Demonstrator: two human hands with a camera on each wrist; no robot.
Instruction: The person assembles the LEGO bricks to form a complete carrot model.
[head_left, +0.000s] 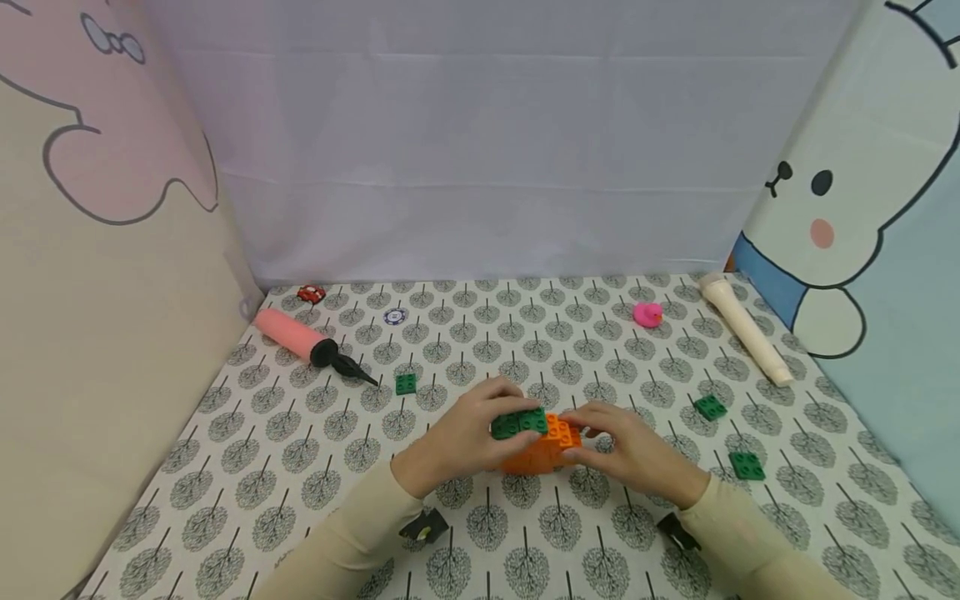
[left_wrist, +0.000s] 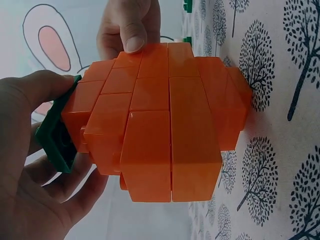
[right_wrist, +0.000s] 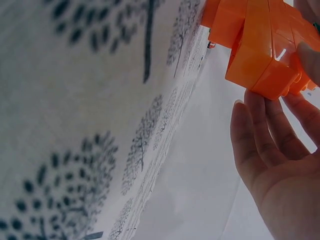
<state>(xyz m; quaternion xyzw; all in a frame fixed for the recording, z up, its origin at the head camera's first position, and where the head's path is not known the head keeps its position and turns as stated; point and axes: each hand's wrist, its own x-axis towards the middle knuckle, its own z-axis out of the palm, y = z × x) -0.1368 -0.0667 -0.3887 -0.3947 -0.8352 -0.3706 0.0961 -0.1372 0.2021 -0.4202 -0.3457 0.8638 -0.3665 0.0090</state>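
An orange toy-brick build [head_left: 528, 461], rounded and stepped in layers, stands on the table between both hands. My left hand [head_left: 468, 429] pinches green toy bricks [head_left: 520, 423] between thumb and fingers at the build's upper left. In the left wrist view, the green brick [left_wrist: 57, 137] sits tilted against the top orange layer, its hollow underside partly showing. With thumb and fingertips, my right hand [head_left: 633, 450] holds the right side of the orange build. The right wrist view shows its fingertips against the orange bricks [right_wrist: 267, 55]. Part of the build's top is hidden by the hands.
Loose green bricks lie at left [head_left: 406, 384] and at right, one farther brick [head_left: 709, 407] and one nearer brick [head_left: 747, 466]. Farther back are a pink tube with a black nozzle [head_left: 300, 337], red toy car [head_left: 311, 293], poker chip [head_left: 394, 317], pink duck [head_left: 648, 314] and cream flashlight [head_left: 746, 329].
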